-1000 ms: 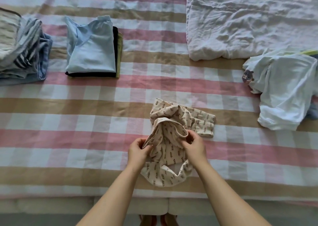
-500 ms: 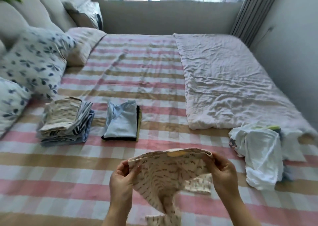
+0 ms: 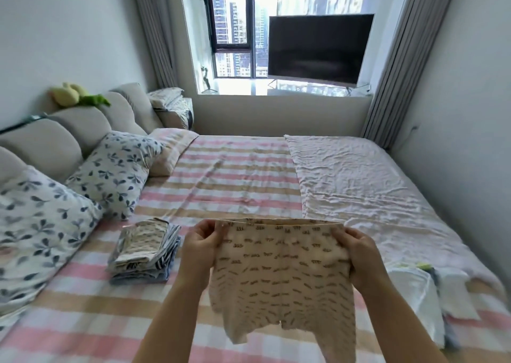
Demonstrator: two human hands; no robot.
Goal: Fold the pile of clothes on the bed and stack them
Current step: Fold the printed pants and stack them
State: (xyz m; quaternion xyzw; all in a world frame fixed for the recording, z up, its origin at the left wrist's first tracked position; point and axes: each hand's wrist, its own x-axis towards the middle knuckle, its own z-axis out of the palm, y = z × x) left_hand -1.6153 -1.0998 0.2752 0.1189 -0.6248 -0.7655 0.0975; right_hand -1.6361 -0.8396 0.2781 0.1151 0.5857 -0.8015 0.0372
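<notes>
A cream pair of printed trousers point(image 3: 282, 277) hangs in the air in front of me, waistband stretched flat at the top. My left hand point(image 3: 200, 245) pinches the waistband's left corner and my right hand point(image 3: 359, 254) pinches its right corner. The legs dangle over the striped bed point(image 3: 235, 180). To the left lies a stack of folded clothes point(image 3: 145, 249). At the right edge sits a heap of unfolded white garments point(image 3: 420, 296). The held trousers hide the second folded stack.
Leaf-print pillows point(image 3: 110, 171) and a padded headboard point(image 3: 69, 130) line the left side. A wrinkled pale blanket point(image 3: 356, 185) covers the bed's right half. Beyond the bed stand a window sill and a dark television point(image 3: 318, 48). A wall runs along the right.
The trousers went from the bed surface up into the air. My hands moved apart and pulled the waistband straight. My view tilted up from the bed to the whole room.
</notes>
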